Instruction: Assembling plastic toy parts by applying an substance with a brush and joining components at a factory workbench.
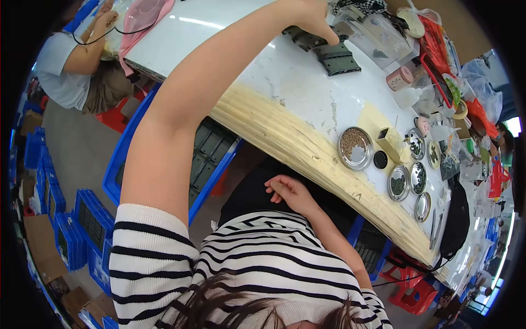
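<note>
Left hand (311, 21), cut off at the top of my feed, touches dark-green moulded casings (338, 59) on the glossy white counter (307, 85); I cannot tell its grip. Right hand (292, 193) loosely curled below the frayed pale-yellow front edge (301, 140) (thumb contact unclear to me). Squat pink cylinder (400, 78): markings too small to read. White surface stretches between casings and round metal dishes (358, 158).

The person wears a knitted top (279, 247), white with narrow black stripes. The left sleeve (150, 266) is short and wide, with a plain white band at its edge; the right sleeve (373, 304) has the same stripes. Loose strands of dark brown hair (219, 307) lie over the near part. The left hand (313, 21) and right hand (290, 193) are bare. The garment on the lap (244, 200) is black.
</note>
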`<state>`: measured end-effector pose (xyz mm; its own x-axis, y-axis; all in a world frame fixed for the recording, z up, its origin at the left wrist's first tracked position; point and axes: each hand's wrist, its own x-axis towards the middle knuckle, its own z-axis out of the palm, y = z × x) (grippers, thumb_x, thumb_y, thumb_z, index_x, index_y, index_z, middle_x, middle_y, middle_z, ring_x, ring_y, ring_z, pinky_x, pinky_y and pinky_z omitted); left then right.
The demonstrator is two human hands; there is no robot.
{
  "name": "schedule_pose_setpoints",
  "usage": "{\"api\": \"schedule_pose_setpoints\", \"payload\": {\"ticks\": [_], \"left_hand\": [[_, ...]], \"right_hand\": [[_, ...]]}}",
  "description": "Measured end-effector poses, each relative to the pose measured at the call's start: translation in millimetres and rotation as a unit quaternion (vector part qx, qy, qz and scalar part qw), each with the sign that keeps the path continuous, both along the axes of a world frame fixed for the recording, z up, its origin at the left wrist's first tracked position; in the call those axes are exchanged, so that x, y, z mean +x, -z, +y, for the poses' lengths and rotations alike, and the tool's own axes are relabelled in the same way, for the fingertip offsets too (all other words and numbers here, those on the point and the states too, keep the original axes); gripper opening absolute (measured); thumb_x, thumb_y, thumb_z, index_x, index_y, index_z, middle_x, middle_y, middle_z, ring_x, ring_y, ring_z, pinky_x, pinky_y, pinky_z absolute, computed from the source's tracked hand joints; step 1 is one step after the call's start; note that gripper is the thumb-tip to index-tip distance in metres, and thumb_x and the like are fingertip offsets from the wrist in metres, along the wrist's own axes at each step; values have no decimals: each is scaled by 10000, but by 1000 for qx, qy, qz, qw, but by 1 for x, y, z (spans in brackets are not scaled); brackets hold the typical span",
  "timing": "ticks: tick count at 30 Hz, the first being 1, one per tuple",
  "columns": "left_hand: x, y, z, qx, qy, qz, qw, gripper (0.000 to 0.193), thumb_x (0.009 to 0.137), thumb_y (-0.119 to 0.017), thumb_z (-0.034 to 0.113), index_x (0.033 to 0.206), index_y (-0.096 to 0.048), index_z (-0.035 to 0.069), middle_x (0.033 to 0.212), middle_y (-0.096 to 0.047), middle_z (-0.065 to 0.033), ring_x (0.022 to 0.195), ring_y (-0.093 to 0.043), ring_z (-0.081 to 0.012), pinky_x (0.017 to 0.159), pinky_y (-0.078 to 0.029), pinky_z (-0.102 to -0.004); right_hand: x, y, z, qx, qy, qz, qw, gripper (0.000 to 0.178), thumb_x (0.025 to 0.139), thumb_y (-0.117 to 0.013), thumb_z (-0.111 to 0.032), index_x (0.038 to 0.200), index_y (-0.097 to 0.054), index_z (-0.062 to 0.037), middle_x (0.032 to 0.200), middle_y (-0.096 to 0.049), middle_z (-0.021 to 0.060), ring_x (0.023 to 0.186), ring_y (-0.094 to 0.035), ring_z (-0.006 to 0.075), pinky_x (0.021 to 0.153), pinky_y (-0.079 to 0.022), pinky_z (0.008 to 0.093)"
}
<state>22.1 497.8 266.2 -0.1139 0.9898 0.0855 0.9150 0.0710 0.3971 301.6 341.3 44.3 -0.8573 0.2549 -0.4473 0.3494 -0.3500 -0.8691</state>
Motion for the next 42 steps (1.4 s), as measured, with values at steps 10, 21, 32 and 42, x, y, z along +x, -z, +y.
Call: {"api": "schedule_pose_setpoints", "payload": {"ticks": [10, 21, 32, 42], "left_hand": [[81, 13, 43, -99, 13, 179, 979, 777, 610, -723, 459, 1245, -508, 65, 1144, -605, -145, 1030, -568, -382, 895, -428, -632], [1, 28, -82, 316, 63, -29, 946, 702, 768, -707, 430, 1272, -460, 8, 1210, -527, -241, 1127, -509, -350, 956, -411, -398], [-149, 230, -530, -47, -442, 41, 895, 536, 695, -736, 155, 1183, -547, 42, 1134, -582, -175, 1097, -551, -304, 936, -434, -380], [-148, 259, -548, -161, -503, 82, 845, 638, 669, -721, 169, 1252, -472, 97, 1172, -523, -197, 1060, -519, -373, 908, -443, -430]], "right_hand": [[3, 9, 7, -28, 4, 8, 1000, 270, 977, -471, -256, 1073, -578, -27, 896, -593, 30, 704, -552, 69, 662, -466, 203], [2, 6, 9, -19, 8, -5, 1000, 262, 975, -470, -274, 1063, -585, -56, 896, -594, 26, 702, -549, 74, 665, -472, 214], [-9, 4, 6, 0, -8, -25, 1000, 259, 971, -474, -263, 1041, -595, -45, 834, -608, 27, 640, -572, 82, 599, -464, 206], [-8, 0, 3, 24, 2, -23, 999, 253, 971, -476, -251, 1027, -593, -33, 834, -612, 35, 641, -572, 77, 594, -461, 199]]}}
